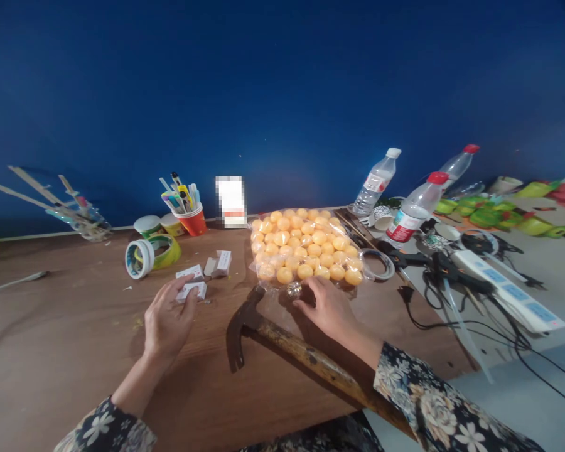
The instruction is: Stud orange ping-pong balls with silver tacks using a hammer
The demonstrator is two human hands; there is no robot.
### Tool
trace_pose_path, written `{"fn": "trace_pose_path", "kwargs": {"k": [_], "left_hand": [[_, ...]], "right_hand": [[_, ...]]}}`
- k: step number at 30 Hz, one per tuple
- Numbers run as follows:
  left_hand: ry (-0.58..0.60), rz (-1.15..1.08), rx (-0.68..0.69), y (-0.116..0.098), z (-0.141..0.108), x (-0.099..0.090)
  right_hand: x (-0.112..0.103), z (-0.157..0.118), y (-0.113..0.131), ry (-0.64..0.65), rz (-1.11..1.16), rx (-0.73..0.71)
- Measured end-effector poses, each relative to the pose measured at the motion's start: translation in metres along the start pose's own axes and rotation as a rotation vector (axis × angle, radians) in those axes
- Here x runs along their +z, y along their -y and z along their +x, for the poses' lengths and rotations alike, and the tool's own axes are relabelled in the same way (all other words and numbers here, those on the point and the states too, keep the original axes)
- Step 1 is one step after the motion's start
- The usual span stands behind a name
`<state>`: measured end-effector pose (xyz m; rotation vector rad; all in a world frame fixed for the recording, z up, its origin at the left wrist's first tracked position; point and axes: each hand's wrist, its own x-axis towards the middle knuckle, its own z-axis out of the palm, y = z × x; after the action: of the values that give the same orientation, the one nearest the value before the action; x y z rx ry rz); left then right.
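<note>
My left hand (167, 317) is at the left of the wooden table, fingers stretched and thumb apart, over the near edges of small white boxes (198, 291). Whether it presses on them I cannot tell. Close by stands another small white box (223, 262) with a grey piece beside it. My right hand (328, 307) has thumb and forefinger apart, right beside a small shiny silver ball-like object (294, 289); contact is unclear. Between my hands lies a claw hammer (306, 356), its head to the left and its wooden handle running under my right forearm.
Behind lies a clear bag of orange balls (306, 245). Tape rolls (140, 258) and a red cup of pens (189, 218) stand back left. On the right are plastic bottles (412, 210), a tape ring (378, 265), black glue guns (456, 273), cables and a power strip (511, 292).
</note>
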<state>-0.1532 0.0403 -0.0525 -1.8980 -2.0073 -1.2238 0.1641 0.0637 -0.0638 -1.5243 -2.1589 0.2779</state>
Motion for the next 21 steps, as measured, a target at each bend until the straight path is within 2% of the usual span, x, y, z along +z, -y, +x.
{"fn": "trace_pose_path", "kwargs": {"k": [4,6,8,11,13,15,17,21], "left_hand": [[-0.009,-0.029,-0.017,-0.003,-0.001,-0.002],[-0.013,-0.094,-0.037,-0.013,-0.001,-0.005],[0.023,-0.216,-0.075,-0.031,-0.001,-0.008],[0.180,-0.517,-0.215,-0.071,0.000,-0.005],[0.362,-0.696,-0.317,-0.098,0.002,0.003],[0.475,-0.833,-0.399,-0.118,0.005,0.015],[0.550,-0.957,-0.459,-0.132,0.007,0.026],[0.566,-1.002,-0.529,-0.142,0.004,0.036]], "right_hand": [[0.001,-0.003,-0.003,-0.047,0.176,-0.037],[-0.003,-0.004,-0.004,-0.078,0.253,-0.045],[-0.009,-0.004,-0.001,-0.107,0.308,-0.083],[-0.018,0.002,0.007,-0.148,0.373,-0.185],[-0.019,0.007,0.012,-0.201,0.398,-0.243],[-0.016,0.013,0.017,-0.278,0.406,-0.294],[-0.010,0.017,0.019,-0.361,0.396,-0.334],[-0.001,0.014,0.020,-0.430,0.343,-0.385]]}}
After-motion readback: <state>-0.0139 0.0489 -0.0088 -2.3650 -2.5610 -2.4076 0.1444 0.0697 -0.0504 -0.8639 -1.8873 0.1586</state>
